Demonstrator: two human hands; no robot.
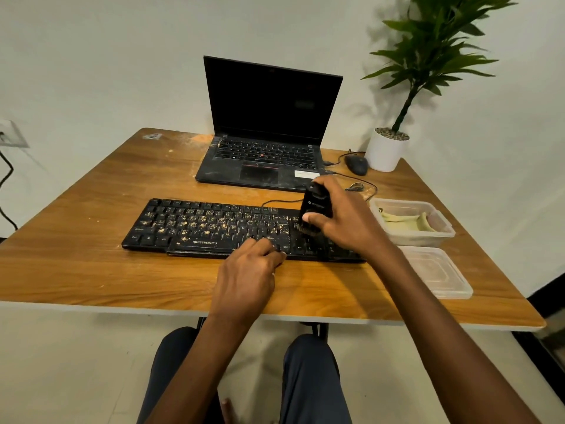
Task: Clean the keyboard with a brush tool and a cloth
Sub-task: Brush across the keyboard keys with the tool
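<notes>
1. The right hand (342,218) is clenched around the black, block-shaped plastic brush tool (316,206), thumb on its near face and fingers wrapped behind. Its dark bristles (304,229) touch the keys towards the right end of the black, full-size plastic keyboard (159,237).
2. Hold the brush upright and use short, light strokes in one direction, so that debris leaves over an edge (pressing hard would likely push it between the keys).
3. The left hand (247,270) grasps nothing; its fingertips rest on the keyboard's front edge. Firm pressure there should stop the board sliding.
4. Most of the yellowish crumbs (195,223) lie across the keyboard's middle and left, so work leftward, row by row.
5. The pale yellow-green cloth (397,220) lies untouched in a clear plastic tub (440,237) just right of the keyboard, ready for wiping.
</notes>
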